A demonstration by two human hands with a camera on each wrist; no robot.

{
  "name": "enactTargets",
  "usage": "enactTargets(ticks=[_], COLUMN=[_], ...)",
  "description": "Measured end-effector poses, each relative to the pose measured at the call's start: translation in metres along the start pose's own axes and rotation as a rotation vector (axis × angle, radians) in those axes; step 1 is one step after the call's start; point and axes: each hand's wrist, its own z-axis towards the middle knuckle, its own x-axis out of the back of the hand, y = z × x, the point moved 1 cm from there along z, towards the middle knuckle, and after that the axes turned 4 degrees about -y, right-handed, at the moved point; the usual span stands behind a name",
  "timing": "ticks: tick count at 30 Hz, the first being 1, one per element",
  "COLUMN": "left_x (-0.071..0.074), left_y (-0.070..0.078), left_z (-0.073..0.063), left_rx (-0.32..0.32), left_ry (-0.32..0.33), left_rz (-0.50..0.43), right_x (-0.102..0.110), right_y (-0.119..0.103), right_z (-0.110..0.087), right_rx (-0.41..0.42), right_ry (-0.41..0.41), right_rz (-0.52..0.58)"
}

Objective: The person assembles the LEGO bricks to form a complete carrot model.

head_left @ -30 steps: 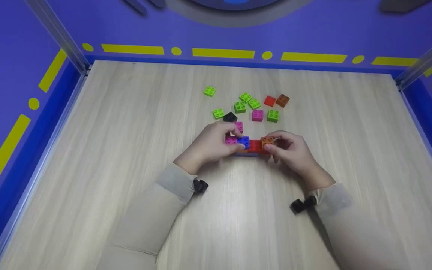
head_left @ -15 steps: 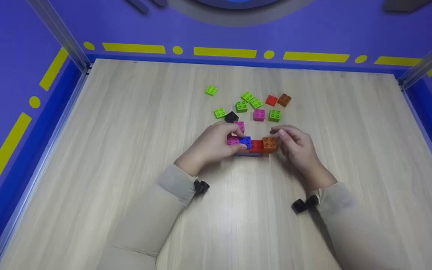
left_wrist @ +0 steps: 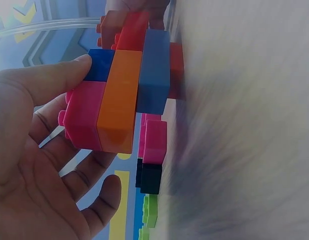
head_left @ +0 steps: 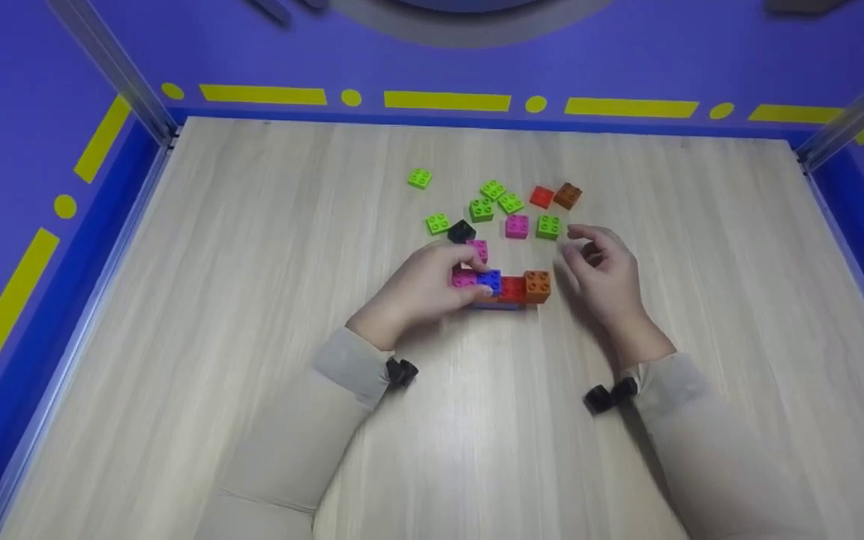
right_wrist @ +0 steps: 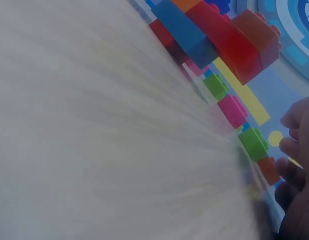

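Note:
A stepped build of toy building bricks stands in front of me. My left hand (head_left: pixel 423 286) pinches the small blue brick (left_wrist: pixel 100 65) on its top layer, thumb on the near side. Beside that sits a pink brick (left_wrist: pixel 87 112). Below them run a long orange brick (left_wrist: pixel 119 102) and a red brick (left_wrist: pixel 133 32), over a long blue brick (left_wrist: pixel 154 72) and a lower red brick (left_wrist: pixel 177 70). The brown-orange brick (head_left: pixel 537 286) caps the right end. My right hand (head_left: pixel 607 274) hovers right of the build, fingers loosely bent and holding nothing.
Loose bricks lie behind the build: several lime green ones (head_left: pixel 492 190), a green brick (head_left: pixel 549 226), pink bricks (head_left: pixel 517 226), a black brick (head_left: pixel 461 231), a flat red piece (head_left: pixel 541 196) and a brown brick (head_left: pixel 568 195). Blue walls (head_left: pixel 447 67) enclose the wooden table (head_left: pixel 297 195).
My right hand has let go of the brown-orange brick at the build's right end and moved right and away from me. The left hand keeps its hold.

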Motion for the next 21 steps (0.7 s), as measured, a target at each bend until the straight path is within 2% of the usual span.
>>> enactTargets(ticks=[7, 14, 21], left_x=[0.001, -0.001, 0.000], left_y=[-0.002, -0.004, -0.001], left_z=[-0.001, 0.000, 0.000], left_rx=[0.004, -0.014, -0.007], left_ry=[0.009, 0.005, 0.002], left_rz=[-0.006, -0.014, -0.008], right_x=[-0.002, -0.003, 0.000], right_y=[0.002, 0.005, 0.004], right_z=[0.019, 0.027, 0.022], right_rx=[0.032, 0.008, -0.009], right_ry=[-0.032, -0.150, -0.131], right_rz=[-0.121, -0.259, -0.297])
